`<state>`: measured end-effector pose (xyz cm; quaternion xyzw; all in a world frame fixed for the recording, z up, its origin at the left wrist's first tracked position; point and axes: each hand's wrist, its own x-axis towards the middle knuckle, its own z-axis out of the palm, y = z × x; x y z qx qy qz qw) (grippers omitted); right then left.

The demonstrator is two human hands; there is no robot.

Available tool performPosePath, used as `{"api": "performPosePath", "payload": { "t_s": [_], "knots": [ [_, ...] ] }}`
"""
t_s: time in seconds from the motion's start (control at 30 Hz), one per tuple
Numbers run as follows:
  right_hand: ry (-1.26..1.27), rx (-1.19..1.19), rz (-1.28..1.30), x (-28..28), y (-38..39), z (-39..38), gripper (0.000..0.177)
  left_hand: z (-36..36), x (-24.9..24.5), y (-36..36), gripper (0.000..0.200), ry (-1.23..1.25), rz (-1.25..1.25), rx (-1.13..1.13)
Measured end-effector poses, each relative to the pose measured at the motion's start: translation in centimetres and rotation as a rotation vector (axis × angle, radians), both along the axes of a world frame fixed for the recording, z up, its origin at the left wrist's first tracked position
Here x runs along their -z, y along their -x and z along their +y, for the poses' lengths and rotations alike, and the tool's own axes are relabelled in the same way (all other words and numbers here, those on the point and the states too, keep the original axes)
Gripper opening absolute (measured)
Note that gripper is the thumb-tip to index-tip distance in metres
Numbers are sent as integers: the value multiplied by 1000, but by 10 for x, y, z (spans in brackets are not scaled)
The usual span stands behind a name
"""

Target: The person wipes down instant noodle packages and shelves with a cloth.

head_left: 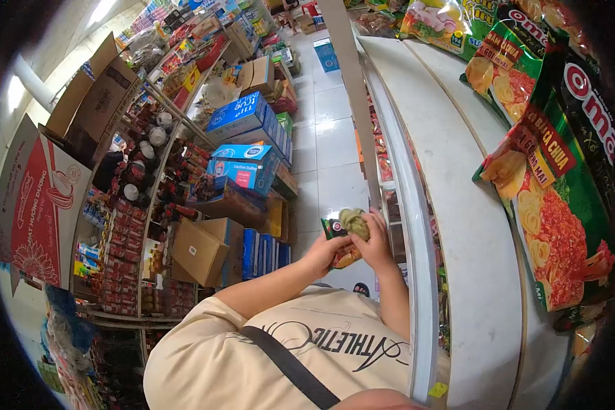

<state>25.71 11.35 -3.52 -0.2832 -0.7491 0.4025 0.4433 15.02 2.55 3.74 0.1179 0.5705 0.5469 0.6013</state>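
In front of my chest, my left hand (324,253) is closed round a small Omachi instant noodle packet (347,258), black and green with a reddish picture on its lower part. Pressed against the packet's upper face is a crumpled olive-green cloth (354,223), bunched under the fingers of my right hand (377,240). Both hands meet at the packet, and my fingers hide much of its front. The cloth covers part of its top edge.
Close on my right runs a white metal shelf (451,171) with large Omachi noodle packets (560,225). Milk cartons (242,167) and a brown cardboard box (201,251) stand left of the tiled aisle (328,137). Stocked shelves (126,239) line the far left.
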Motion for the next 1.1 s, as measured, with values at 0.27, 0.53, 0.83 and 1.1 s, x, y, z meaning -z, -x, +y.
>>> {"api": "performPosePath", "payload": {
  "t_s": [0.27,0.53,0.83,1.1],
  "knots": [
    [283,-22,-33,-3,-6,7,41,26,-11,59,21,-292,122,-427],
    [559,54,355,44,1,22,34,62,-165,91,38,-1060,476,-488],
    [581,55,251,27,-2,19,29,131,-285,22,35,-1282,598,125],
    [683,4,329,12,-3,17,30,162,-287,-12,37,-1147,404,307]
  ]
}}
